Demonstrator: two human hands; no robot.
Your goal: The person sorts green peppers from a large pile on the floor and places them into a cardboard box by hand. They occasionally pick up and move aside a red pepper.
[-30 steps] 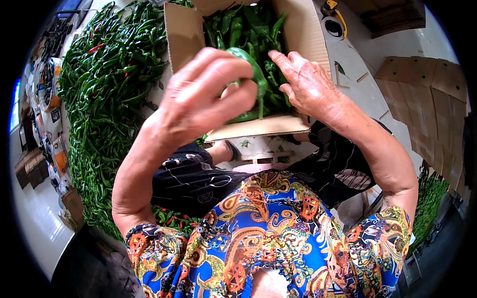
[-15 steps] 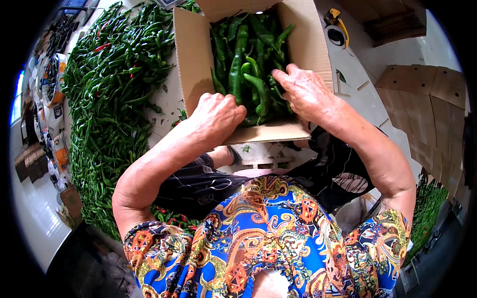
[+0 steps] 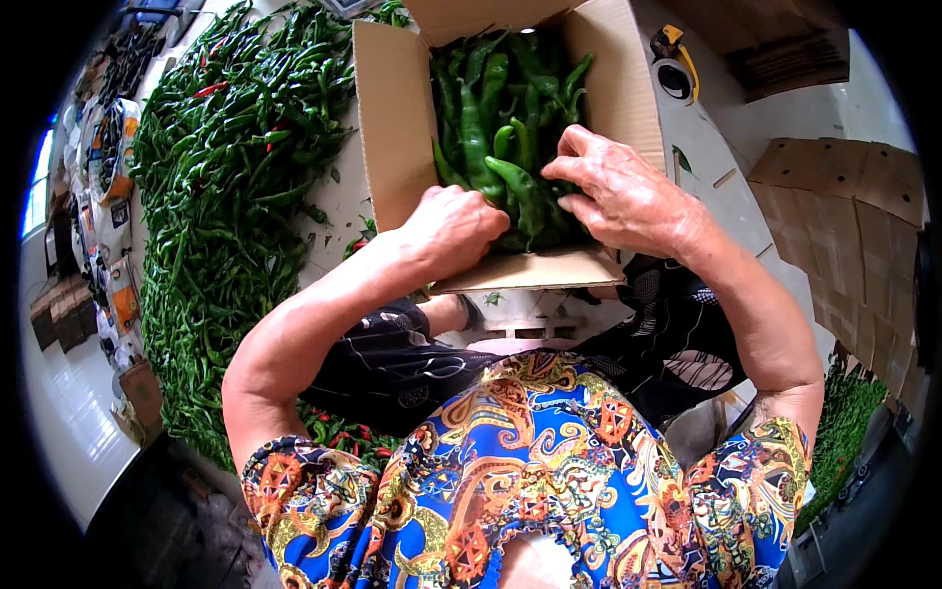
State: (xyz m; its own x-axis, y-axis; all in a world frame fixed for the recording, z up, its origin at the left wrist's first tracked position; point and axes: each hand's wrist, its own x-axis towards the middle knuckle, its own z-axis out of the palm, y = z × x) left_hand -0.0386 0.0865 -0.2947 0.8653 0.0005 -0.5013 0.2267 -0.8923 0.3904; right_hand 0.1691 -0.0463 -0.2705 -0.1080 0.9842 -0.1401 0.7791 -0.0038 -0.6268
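Observation:
An open cardboard box point(image 3: 400, 157) in front of me holds long green peppers point(image 3: 473, 133) heaped lengthwise. My left hand point(image 3: 456, 228) is at the box's near left corner, fingers curled closed against the pepper ends; what they pinch is hidden under the knuckles. Over the near right part of the peppers, my right hand point(image 3: 626, 193) has its fingers bent, with thumb and forefinger apart and touching the heap. Between the two hands lies a curved, lighter green pepper point(image 3: 517, 187), its tip pointing up and left.
A large pile of green peppers point(image 3: 226, 226), with a few red ones, spreads over the floor on the left. A yellow and black tape dispenser point(image 3: 675, 74) lies right of the box. Flattened cardboard point(image 3: 834, 206) stands farther right. More green produce point(image 3: 846, 422) lies at the lower right.
In the picture, the box and peppers sit slightly lower and farther right. My right hand has turned inward, its thumb now showing against the peppers. The left hand stays curled at the near left corner.

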